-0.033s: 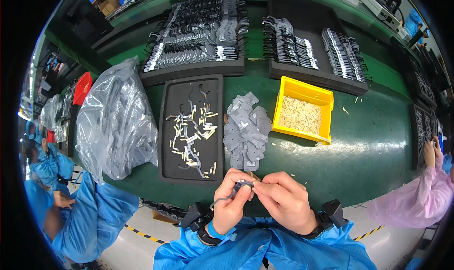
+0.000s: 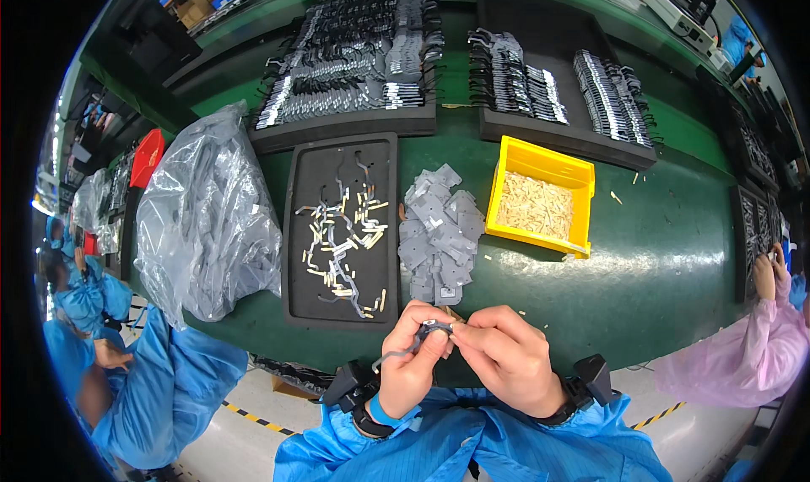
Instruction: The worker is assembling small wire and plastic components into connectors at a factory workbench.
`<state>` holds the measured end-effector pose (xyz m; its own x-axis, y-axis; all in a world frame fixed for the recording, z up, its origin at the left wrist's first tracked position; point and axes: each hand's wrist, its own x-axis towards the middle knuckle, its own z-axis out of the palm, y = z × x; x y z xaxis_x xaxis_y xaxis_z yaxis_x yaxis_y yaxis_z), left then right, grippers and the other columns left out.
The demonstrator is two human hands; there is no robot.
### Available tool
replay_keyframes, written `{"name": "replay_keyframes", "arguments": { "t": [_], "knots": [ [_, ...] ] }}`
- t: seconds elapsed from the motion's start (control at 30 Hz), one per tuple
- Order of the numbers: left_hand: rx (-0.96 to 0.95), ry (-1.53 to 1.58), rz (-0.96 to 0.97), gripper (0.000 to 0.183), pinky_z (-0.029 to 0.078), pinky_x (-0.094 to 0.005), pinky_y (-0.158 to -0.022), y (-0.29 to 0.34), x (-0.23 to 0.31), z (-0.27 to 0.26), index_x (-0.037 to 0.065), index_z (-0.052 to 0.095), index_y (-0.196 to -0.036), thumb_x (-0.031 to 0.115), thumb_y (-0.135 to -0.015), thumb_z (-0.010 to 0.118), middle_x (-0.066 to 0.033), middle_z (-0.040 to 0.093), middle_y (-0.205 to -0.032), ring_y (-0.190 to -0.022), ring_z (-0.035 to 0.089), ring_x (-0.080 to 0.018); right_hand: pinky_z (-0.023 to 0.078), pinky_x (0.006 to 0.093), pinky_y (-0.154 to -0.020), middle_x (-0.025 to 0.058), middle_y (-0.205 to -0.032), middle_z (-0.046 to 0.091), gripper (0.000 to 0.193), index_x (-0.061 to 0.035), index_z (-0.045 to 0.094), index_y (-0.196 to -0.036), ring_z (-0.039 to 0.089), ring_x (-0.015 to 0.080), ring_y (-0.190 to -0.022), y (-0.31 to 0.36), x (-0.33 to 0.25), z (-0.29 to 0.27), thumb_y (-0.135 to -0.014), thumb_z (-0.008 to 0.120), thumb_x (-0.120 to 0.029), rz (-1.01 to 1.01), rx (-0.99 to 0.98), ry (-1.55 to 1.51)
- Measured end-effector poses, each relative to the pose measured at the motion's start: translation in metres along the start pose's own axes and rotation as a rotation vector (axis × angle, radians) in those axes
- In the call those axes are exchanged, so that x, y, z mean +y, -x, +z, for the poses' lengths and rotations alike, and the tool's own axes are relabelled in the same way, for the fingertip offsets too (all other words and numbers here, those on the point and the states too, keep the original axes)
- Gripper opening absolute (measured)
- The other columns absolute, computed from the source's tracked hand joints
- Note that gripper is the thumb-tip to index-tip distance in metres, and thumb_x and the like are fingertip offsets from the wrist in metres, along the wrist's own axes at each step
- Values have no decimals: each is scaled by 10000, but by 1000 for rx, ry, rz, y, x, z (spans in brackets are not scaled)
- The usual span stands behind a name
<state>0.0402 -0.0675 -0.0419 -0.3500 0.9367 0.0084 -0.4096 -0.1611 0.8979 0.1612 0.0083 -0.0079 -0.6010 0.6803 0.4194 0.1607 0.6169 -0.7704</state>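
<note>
Close to the table's front edge, my left hand [image 2: 412,355] pinches a thin dark grey cable-like strip [image 2: 419,337] between thumb and fingers. One bent end of the strip hangs out past the palm. My right hand [image 2: 510,355] meets it from the right, thumb and forefinger pressed together at the strip's other end. Whatever small piece lies in those right fingertips is hidden. Just beyond my hands lies a pile of flat grey plates [image 2: 439,229]. Left of it, a black tray [image 2: 295,309] carries grey strips and several small pale-and-gold pieces.
A yellow bin [image 2: 582,203] of small tan pieces stands right of the plates. Grey parts fill a clear plastic bag [image 2: 207,220] at left. Two black foam trays [image 2: 354,123] [image 2: 565,140] hold rows of parts at the back. Co-workers sit on both sides, one in a pink sleeve [image 2: 747,347].
</note>
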Motion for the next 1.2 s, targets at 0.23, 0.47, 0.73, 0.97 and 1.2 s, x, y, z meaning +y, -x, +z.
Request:
{"name": "replay_keyframes", "arguments": {
  "t": [0.23,0.47,0.73,0.97,1.2],
  "knots": [
    [3,174,-68,120,379,-231,-638,-3,8,5,0,520,-991,85,-906,515,-55,514,-914,-720,464,-101,476,262,-552,105,-821,590,151,-1,622,-884,600,150,-659,0,2,0,-744,675,16,162,28,-319],
    [-10,165,-64,115,372,-226,-637,-2,10,3,-2,524,-978,86,-905,518,-58,512,-906,-730,454,-98,479,240,-545,123,-801,614,109,17,607,-872,616,138,-636,4,4,2,-772,640,43,149,4,-360],
    [16,311,-146,102,380,-228,-663,-9,12,4,-3,526,-982,54,-899,508,-51,533,-877,-743,466,-97,474,250,-565,116,-775,616,150,12,601,-864,610,160,-661,3,10,11,-738,681,32,64,79,-263],
    [142,15,-50,79,374,-229,-658,-8,16,15,-6,529,-906,-13,-835,495,-18,493,-821,-752,462,-88,473,263,-645,80,-828,608,181,-18,609,-903,599,158,-745,4,9,4,-748,702,-31,203,18,-439],
    [-3,-203,-93,247,433,-228,-778,-15,6,-1,5,518,-1120,24,-875,537,-53,583,-953,-866,548,-122,471,308,-638,102,-777,636,101,-33,608,-891,618,209,-713,7,21,1,-823,613,-106,376,-13,-424]
  ]
}}
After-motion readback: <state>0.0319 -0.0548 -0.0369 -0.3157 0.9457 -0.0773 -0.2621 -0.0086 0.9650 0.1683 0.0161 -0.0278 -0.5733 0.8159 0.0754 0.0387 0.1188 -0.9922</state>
